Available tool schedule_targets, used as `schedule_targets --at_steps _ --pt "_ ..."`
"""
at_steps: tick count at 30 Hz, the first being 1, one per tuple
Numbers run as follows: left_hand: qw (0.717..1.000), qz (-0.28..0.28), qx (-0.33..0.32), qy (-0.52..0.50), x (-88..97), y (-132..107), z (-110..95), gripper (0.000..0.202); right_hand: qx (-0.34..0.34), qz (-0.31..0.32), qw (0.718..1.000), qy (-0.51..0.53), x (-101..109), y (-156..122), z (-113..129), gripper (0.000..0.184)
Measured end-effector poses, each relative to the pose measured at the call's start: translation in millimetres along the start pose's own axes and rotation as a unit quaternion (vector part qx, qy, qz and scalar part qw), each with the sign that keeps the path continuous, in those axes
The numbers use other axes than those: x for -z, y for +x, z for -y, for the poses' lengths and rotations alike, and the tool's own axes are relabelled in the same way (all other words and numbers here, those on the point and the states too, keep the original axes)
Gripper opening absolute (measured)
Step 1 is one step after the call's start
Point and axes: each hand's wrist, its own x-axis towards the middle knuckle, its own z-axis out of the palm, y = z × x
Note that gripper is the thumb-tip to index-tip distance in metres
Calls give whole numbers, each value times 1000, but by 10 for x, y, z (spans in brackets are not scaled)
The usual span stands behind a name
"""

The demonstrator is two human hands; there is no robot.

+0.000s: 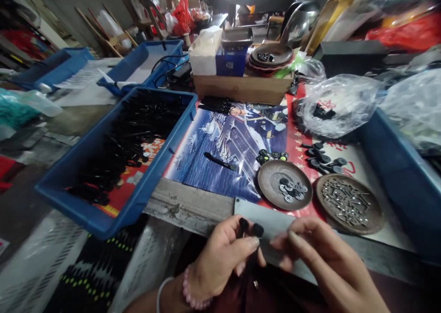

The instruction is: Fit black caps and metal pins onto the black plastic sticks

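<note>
My left hand (229, 248), with a pink bead bracelet at the wrist, is closed around a black plastic part (257, 230) with rounded ends. Most of that part is hidden by the fingers. Just to the right, my right hand (320, 253) hovers with bent, slightly blurred fingers loosely apart; I see nothing between them. Beyond the hands, a brown dish (267, 184) bears grey and black discs (292, 190). Next to it, another dish (320, 184) holds many small metal rivets or screws (347, 202). One long black piece (220, 162) lies on the poster.
A blue tray (138, 212) full of long black pieces stands at left. Black round-headed parts (324, 159) and black wheels (272, 156) lie behind the dishes. A plastic bag (344, 101) and a blue bin (396, 166) flank the right; a wooden box (237, 88) stands behind.
</note>
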Motion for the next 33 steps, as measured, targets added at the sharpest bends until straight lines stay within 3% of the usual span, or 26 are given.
schedule_targets --at_steps 5,7,10,14,24,30,33 --pt "998 17 33 44 -9 9 10 12 23 -71 997 -9 3 29 -20 16" --pt "997 25 50 55 -13 10 -4 12 14 -53 998 -15 13 54 -27 17" --pt "995 38 67 61 -14 9 -25 13 -56 4 998 28 -3 84 -28 23" --pt "994 48 75 61 0 11 -23 12 -119 33 991 58 -79 113 -68 33" --pt "993 43 86 65 55 3 -17 11 -85 90 992 23 -140 105 -241 35" --pt "995 42 80 51 82 -5 -3 19 -132 9 990 49 -257 100 -25 40" --pt "996 38 67 46 105 -9 31 21 -153 -18 984 86 -295 89 -33 40"
